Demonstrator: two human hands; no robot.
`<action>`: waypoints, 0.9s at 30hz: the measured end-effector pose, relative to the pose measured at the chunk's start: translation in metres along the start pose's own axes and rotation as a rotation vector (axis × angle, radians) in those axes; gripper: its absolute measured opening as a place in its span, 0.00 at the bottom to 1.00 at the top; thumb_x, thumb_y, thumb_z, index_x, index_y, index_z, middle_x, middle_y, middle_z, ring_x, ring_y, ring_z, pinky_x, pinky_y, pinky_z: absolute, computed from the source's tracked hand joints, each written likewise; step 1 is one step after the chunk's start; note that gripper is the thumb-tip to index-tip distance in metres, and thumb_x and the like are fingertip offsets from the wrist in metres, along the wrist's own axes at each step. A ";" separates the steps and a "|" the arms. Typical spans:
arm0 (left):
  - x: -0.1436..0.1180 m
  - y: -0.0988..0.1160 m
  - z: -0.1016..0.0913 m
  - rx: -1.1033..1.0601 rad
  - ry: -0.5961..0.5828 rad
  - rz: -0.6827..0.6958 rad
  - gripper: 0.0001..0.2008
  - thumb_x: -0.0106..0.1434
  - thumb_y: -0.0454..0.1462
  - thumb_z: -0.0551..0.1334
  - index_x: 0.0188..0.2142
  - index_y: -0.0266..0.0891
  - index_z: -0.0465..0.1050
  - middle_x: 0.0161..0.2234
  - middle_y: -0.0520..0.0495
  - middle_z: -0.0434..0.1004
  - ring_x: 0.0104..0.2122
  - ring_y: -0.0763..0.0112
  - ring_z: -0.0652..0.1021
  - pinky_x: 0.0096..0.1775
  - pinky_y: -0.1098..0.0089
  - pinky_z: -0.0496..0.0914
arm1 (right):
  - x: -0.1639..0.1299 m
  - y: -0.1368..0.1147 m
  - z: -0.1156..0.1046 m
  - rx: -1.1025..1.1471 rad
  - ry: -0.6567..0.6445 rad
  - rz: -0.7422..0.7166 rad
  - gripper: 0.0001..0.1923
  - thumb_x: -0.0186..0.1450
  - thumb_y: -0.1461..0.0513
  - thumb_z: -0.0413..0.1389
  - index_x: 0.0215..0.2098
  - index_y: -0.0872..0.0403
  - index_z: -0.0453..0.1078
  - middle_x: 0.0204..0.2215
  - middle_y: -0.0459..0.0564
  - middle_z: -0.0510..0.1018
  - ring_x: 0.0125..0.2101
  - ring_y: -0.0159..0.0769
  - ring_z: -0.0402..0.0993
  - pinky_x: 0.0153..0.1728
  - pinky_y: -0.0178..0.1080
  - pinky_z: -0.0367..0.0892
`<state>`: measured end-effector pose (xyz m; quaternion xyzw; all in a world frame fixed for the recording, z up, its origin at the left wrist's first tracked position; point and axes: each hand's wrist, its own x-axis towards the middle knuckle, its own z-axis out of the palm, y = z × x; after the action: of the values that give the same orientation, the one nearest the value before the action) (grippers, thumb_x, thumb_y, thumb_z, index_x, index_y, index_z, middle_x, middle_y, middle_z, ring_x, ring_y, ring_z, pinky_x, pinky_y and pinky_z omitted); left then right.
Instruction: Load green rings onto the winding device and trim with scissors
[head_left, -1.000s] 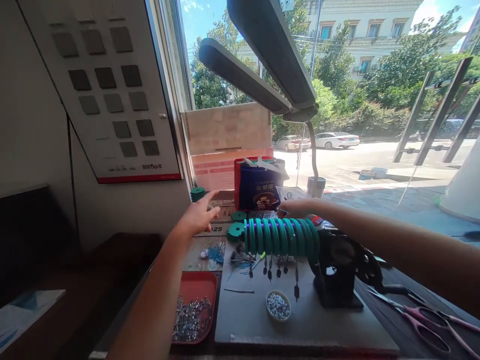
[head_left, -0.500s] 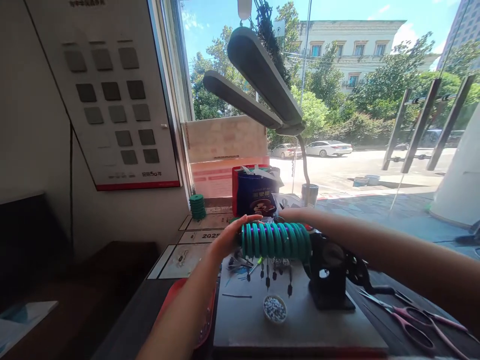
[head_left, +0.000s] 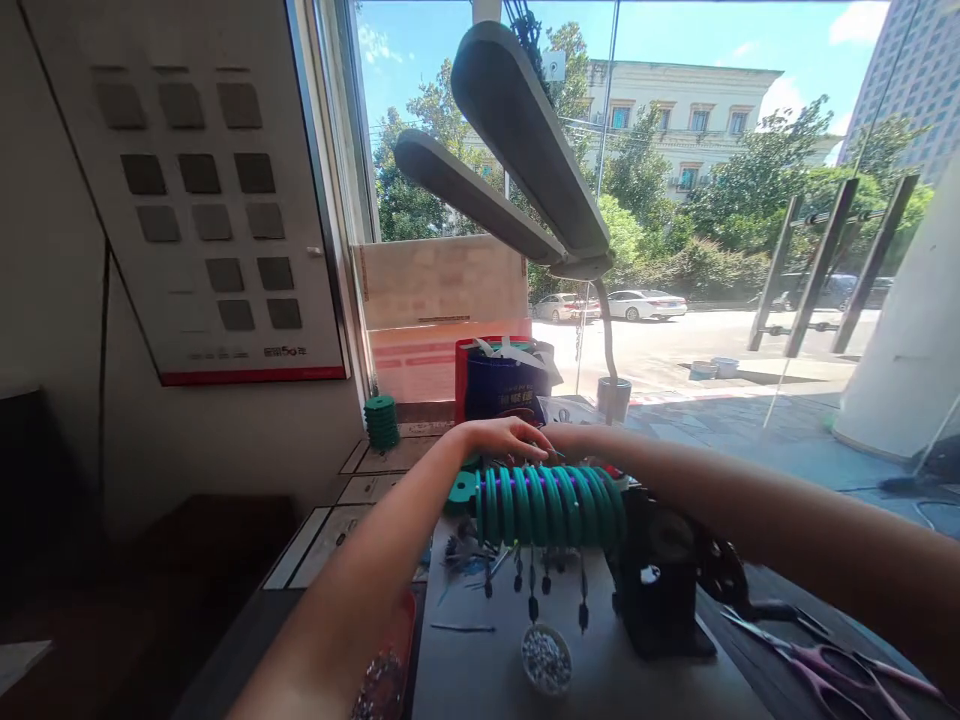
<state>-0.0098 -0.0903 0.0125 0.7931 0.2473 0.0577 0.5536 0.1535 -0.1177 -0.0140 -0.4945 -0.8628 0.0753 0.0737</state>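
A green ribbed roller (head_left: 551, 508) lies sideways on a black stand with a crank (head_left: 664, 590). Several thin strands with small dark weights (head_left: 533, 606) hang below the roller. My left hand (head_left: 511, 438) reaches over behind the roller's top, its fingers bent and close together beside the other hand. A thin strand seems to show at its fingertips, too small to make out. My right hand (head_left: 562, 441) is also behind the roller, its fingers mostly hidden by the left hand and the roller.
A small bowl of beads (head_left: 547, 660) stands in front of the roller. Pink-handled scissors (head_left: 825, 670) lie at right. A red tray (head_left: 405, 640) is partly behind my left forearm. A green spool stack (head_left: 382, 424), a blue bag (head_left: 499, 388) and a desk lamp (head_left: 536, 140) stand further back.
My left hand has moved from the roller's left end to behind its top, next to my right hand. The roller's left end cap now shows. The view has shifted slightly.
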 end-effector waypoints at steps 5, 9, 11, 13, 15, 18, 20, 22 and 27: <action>0.011 -0.015 0.001 0.013 0.027 -0.022 0.14 0.61 0.40 0.57 0.24 0.32 0.66 0.20 0.56 0.65 0.19 0.82 0.65 0.24 0.77 0.62 | -0.006 -0.001 -0.010 -0.010 -0.101 0.098 0.14 0.66 0.57 0.50 0.28 0.58 0.67 0.22 0.43 0.70 0.20 0.24 0.65 0.22 0.29 0.65; 0.017 -0.051 0.001 0.009 0.176 -0.103 0.12 0.62 0.40 0.56 0.27 0.32 0.66 0.22 0.56 0.64 0.20 0.82 0.66 0.23 0.77 0.63 | -0.030 -0.017 -0.032 -0.035 0.126 0.146 0.13 0.67 0.60 0.45 0.34 0.59 0.67 0.27 0.48 0.72 0.27 0.30 0.69 0.30 0.36 0.66; 0.016 -0.069 -0.001 0.029 0.232 -0.169 0.11 0.61 0.40 0.57 0.29 0.32 0.67 0.23 0.55 0.66 0.21 0.81 0.67 0.24 0.77 0.65 | -0.050 -0.029 -0.040 -0.025 0.234 0.130 0.17 0.69 0.61 0.38 0.40 0.58 0.67 0.32 0.52 0.73 0.34 0.37 0.71 0.34 0.40 0.65; 0.010 -0.082 -0.002 0.034 0.274 -0.222 0.12 0.60 0.40 0.58 0.29 0.31 0.68 0.25 0.54 0.68 0.23 0.79 0.70 0.25 0.76 0.66 | -0.071 -0.042 -0.041 0.001 0.233 0.050 0.16 0.68 0.59 0.40 0.43 0.54 0.67 0.38 0.52 0.74 0.40 0.38 0.70 0.39 0.40 0.63; -0.001 -0.088 -0.004 0.011 0.317 -0.247 0.12 0.60 0.41 0.58 0.31 0.31 0.69 0.27 0.53 0.69 0.26 0.77 0.71 0.27 0.75 0.68 | -0.086 -0.050 -0.034 0.008 0.177 -0.043 0.17 0.67 0.57 0.42 0.47 0.53 0.66 0.42 0.53 0.73 0.44 0.41 0.68 0.44 0.42 0.62; -0.022 -0.083 -0.009 -0.069 0.401 -0.219 0.12 0.61 0.41 0.57 0.32 0.32 0.69 0.29 0.52 0.70 0.27 0.76 0.71 0.28 0.74 0.69 | -0.092 -0.054 -0.019 0.026 0.116 -0.085 0.24 0.67 0.53 0.41 0.55 0.56 0.60 0.48 0.57 0.70 0.48 0.46 0.65 0.48 0.47 0.59; -0.035 -0.072 -0.010 -0.145 0.485 -0.142 0.11 0.60 0.41 0.58 0.35 0.32 0.69 0.30 0.51 0.70 0.27 0.76 0.71 0.29 0.73 0.69 | -0.089 -0.053 -0.012 0.064 0.105 -0.061 0.26 0.67 0.51 0.40 0.57 0.56 0.58 0.50 0.59 0.68 0.49 0.48 0.64 0.48 0.49 0.57; -0.045 -0.059 -0.004 -0.243 0.585 -0.010 0.12 0.60 0.39 0.58 0.41 0.33 0.67 0.35 0.49 0.71 0.29 0.76 0.72 0.32 0.72 0.69 | -0.084 -0.052 -0.009 0.098 0.101 -0.053 0.27 0.67 0.51 0.39 0.57 0.57 0.58 0.52 0.59 0.66 0.50 0.49 0.63 0.49 0.50 0.56; -0.054 -0.043 0.039 -0.570 0.605 0.280 0.22 0.62 0.45 0.49 0.55 0.46 0.55 0.47 0.48 0.68 0.41 0.73 0.73 0.44 0.70 0.66 | -0.076 -0.047 -0.015 0.195 0.038 -0.123 0.25 0.68 0.52 0.36 0.53 0.56 0.64 0.50 0.54 0.70 0.49 0.42 0.65 0.50 0.43 0.57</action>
<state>-0.0565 -0.1368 -0.0321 0.5821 0.2624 0.4277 0.6398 0.1547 -0.2063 0.0061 -0.4325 -0.8785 0.1448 0.1423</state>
